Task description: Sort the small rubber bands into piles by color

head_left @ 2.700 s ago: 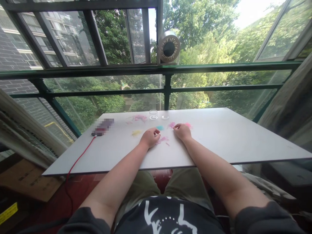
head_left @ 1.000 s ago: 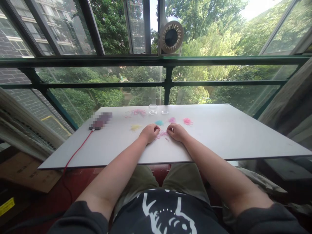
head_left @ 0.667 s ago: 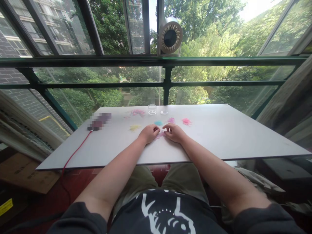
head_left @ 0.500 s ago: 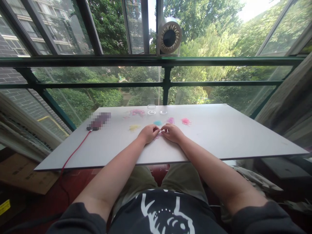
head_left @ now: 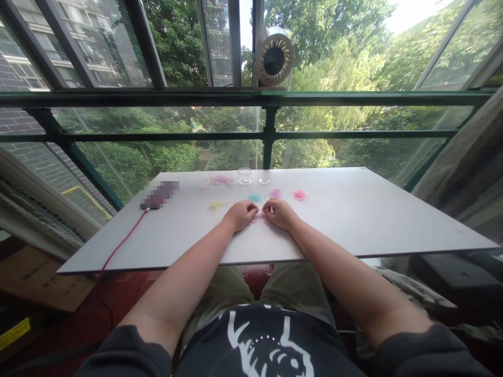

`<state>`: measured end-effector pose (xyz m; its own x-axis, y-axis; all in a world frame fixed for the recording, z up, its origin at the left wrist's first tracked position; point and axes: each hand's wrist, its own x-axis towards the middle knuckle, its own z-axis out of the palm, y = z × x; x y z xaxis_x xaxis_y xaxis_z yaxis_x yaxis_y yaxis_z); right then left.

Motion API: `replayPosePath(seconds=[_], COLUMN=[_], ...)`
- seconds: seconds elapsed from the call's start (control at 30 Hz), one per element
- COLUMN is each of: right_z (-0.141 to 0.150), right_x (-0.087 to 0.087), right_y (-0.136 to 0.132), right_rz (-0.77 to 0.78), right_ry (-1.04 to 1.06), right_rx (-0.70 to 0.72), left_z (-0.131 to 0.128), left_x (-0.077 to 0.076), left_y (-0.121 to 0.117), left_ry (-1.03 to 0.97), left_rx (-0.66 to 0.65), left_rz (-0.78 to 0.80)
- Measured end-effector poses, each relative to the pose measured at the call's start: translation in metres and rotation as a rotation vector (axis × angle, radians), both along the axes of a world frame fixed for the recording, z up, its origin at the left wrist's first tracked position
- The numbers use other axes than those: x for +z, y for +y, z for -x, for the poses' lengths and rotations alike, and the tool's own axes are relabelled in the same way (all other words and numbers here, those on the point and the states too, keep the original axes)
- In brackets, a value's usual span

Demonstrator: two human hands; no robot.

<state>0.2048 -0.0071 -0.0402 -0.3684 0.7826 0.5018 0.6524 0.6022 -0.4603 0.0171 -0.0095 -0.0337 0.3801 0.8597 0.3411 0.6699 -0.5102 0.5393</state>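
Over the white table, my left hand (head_left: 241, 215) has its thumb and fingers pinched together. My right hand (head_left: 279, 214) faces it, also pinched, with a small gap between the two sets of fingertips. Anything inside either pinch is too small to make out. Between and just below the hands lies a pale pink pile (head_left: 258, 216) of thin pieces that look like small rubber bands, partly hidden by the fingers. Right behind the hands are a teal pile (head_left: 254, 198) and a purple pile (head_left: 275, 193). A yellow pile (head_left: 216, 205) lies left of my left hand.
A bright pink pile (head_left: 301, 195) lies to the right, and a larger pink pile (head_left: 222, 180) at the back left. Two clear round containers (head_left: 244, 177) stand near the far edge. A blurred-out device (head_left: 159, 196) with a red cable (head_left: 124, 242) sits at the left.
My fingertips have drawn slightly apart. The whitish bit seen between them earlier no longer shows, and more of the pale pink pile is visible between the hands.
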Motion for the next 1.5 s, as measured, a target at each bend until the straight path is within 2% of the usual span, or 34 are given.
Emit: replayPosePath(seconds=[0.77,0.9,1.07,1.17,1.4,1.5], right_z=[-0.0010,-0.0031,-0.0050,-0.0042,-0.0027,-0.0028], right_x=[0.0017,0.0030,0.0005,-0.0016,0.0029,0.0055], right_y=[-0.0003,0.0007,0.0040,0.0050,0.0002,-0.0020], right_rz=[0.009,0.014,0.027,0.038,0.055,0.056], right_ry=[0.041,0.054,0.040,0.008,-0.042,-0.023], right_rx=[-0.009,-0.087,-0.176,-0.159,-0.007,-0.024], left_z=[-0.0009,-0.0011,0.0005,0.0005,-0.0007,-0.0005], left_x=[0.0002,0.0008,0.0018,0.0029,0.0043,0.0034], left_y=[-0.0012,-0.0011,-0.0001,-0.0003,-0.0038,-0.0047], left_ry=[-0.013,-0.017,-0.027,-0.029,-0.085,-0.130], left_rx=[0.003,0.050,0.172,0.186,0.104,0.075], left_rz=[-0.022,-0.023,-0.026,-0.021,0.019,0.040])
